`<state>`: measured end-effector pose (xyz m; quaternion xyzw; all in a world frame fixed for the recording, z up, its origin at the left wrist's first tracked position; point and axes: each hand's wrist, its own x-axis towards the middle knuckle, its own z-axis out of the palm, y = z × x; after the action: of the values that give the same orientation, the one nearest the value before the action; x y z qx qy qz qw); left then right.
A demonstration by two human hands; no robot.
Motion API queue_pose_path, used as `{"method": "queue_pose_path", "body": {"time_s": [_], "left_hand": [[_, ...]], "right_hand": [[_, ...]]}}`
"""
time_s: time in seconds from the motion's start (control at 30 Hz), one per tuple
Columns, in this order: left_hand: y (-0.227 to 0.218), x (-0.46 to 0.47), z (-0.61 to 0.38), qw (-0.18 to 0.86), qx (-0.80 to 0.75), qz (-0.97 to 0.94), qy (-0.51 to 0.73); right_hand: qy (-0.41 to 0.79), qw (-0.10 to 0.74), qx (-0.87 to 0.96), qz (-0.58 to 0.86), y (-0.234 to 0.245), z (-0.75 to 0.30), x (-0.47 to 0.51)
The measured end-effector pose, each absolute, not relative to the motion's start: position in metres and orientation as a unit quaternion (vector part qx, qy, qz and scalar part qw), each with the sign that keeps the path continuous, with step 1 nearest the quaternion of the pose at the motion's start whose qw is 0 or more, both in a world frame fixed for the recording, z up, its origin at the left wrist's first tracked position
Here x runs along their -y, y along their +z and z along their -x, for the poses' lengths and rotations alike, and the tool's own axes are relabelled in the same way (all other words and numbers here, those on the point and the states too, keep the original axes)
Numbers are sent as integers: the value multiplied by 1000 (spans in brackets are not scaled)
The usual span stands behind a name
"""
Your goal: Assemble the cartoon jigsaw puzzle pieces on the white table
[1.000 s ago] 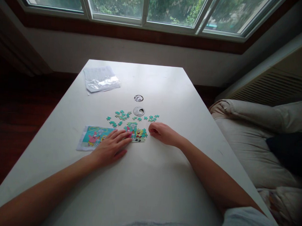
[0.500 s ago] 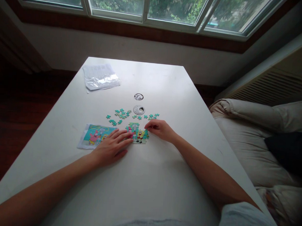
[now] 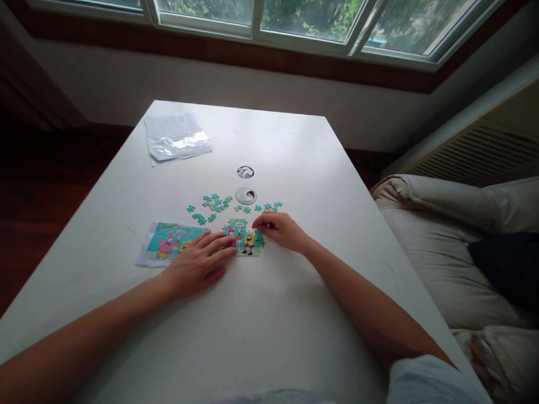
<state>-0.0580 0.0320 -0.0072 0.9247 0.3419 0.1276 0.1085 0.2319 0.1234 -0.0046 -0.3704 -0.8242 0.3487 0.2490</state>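
Observation:
A partly joined jigsaw puzzle (image 3: pixel 248 243) with cartoon figures lies on the white table. My left hand (image 3: pixel 201 260) rests flat, fingers stretched out, its fingertips on the puzzle's left side. Under that hand's edge lies a picture sheet (image 3: pixel 160 243) with the same cartoon figures, partly covered. At the puzzle's upper right edge is my right hand (image 3: pixel 282 229), thumb and fingers pinched together. Whatever the pinch holds is too small or hidden to make out. Loose green puzzle pieces (image 3: pixel 214 204) are scattered just beyond the puzzle.
The white table (image 3: pixel 246 332) stretches toward the window. Two round fittings, one a metal ring (image 3: pixel 246 195), sit in its top beyond the pieces. A clear plastic bag with papers (image 3: pixel 177 137) lies at the far left. A beige sofa (image 3: pixel 428 250) stands to the right.
My right hand has shifted slightly left along the puzzle's upper right edge, still pinched. My left hand stays on the puzzle. The whole view has moved a little.

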Motion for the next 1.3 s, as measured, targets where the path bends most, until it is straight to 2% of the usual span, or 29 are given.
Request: {"method": "queue_pose_path", "body": {"time_s": [0.77, 1.3], "left_hand": [[-7, -32, 58, 118, -342, -923, 131], [-8, -32, 58, 113, -340, -926, 115]], "right_hand": [[225, 255, 876, 342, -17, -223, -120], [197, 284, 876, 336, -19, -236, -120]]}}
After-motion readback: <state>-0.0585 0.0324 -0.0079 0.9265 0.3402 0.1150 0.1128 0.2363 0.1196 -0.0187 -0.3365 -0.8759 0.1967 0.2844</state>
